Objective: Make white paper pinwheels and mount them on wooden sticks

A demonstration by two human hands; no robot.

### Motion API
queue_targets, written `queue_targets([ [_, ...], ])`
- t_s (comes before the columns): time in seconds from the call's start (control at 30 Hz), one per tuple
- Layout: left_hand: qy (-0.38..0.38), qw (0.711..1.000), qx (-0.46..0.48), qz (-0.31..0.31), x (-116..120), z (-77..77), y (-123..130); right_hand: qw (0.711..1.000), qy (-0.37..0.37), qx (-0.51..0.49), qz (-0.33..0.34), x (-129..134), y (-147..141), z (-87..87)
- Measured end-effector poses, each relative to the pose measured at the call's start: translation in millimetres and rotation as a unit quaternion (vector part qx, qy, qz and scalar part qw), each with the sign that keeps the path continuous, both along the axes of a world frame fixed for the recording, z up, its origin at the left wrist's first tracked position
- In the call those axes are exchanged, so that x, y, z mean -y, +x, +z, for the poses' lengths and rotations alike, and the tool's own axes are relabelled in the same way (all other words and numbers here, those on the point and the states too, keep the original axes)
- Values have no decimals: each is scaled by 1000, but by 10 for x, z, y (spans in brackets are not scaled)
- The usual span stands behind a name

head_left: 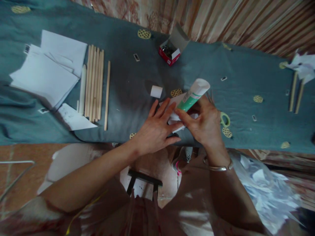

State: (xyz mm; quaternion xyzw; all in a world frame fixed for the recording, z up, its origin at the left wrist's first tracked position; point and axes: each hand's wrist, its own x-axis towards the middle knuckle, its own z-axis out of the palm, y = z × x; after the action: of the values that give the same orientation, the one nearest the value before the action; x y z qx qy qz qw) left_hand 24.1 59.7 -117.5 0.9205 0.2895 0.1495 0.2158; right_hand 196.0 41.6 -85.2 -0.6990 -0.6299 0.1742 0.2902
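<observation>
Green-and-white cylindrical plastic tube (pixel 189 100): gripped low by the right hand (pixel 205 121), apparently for control, at two o'clock from the left hand (pixel 157 129). The latter lies spread, presumably steadying the white paper sheet (pixel 177 101).

Going by the box (pixel 169 61): that's one, plus one cap (pixel 156 91) just below it, one tube (pixel 189 100) and one green handle (pixel 229 120) lower right. Left of it, one loose stick (pixel 107 96) and a tight bunch (pixel 94 83), at least five, can't count exactly. Two more sticks (pixel 293 91) way off right.
</observation>
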Motion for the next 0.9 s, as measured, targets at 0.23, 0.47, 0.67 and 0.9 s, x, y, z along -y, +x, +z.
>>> queue_targets([
  [0.23,13,1000,-3,-2,0,-12,-1,1000,-25,10,-8,65,40,23],
  [0.47,13,1000,0,0,7,-10,-3,999,-27,11,-39,49,135,14],
  [0.67,-1,1000,3,3,4,25,-4,990,35,-118,-74,-7,157,-90],
  [0.9,20,1000,12,5,19,-10,-12,913,61,-380,-133,-60,235,-76],
])
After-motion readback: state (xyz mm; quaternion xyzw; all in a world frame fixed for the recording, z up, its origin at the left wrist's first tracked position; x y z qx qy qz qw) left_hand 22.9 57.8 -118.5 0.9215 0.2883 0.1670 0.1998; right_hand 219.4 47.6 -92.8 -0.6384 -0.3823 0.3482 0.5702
